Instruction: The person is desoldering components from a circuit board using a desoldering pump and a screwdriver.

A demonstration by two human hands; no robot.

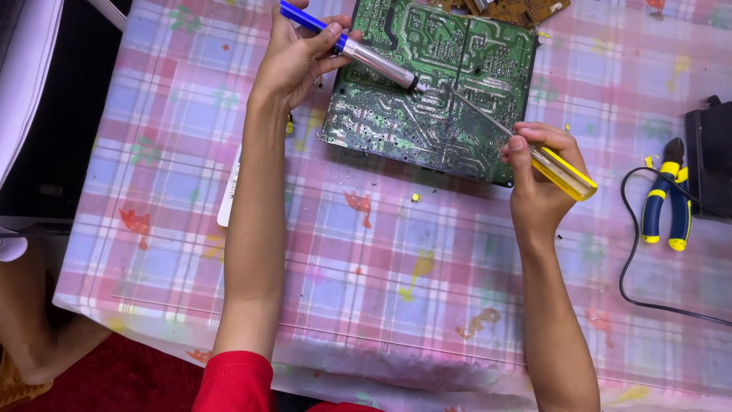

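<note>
A green circuit board (427, 91) lies solder side up at the far middle of the table. My left hand (293, 57) holds a soldering iron (358, 52) with a blue handle and a silver barrel, its tip resting on the middle of the board. My right hand (537, 179) grips a screwdriver (560, 172) by its yellow handle. The thin metal shaft runs up and left, and its tip meets the board close to the iron's tip.
A pink and blue checked plastic cloth (381, 290) covers the table. Blue and yellow pliers (665, 204) lie at the right beside a black box (711, 160) and a black cable (633, 252). A brown board (518, 9) sits behind the green one. A white card (229, 191) lies under my left forearm.
</note>
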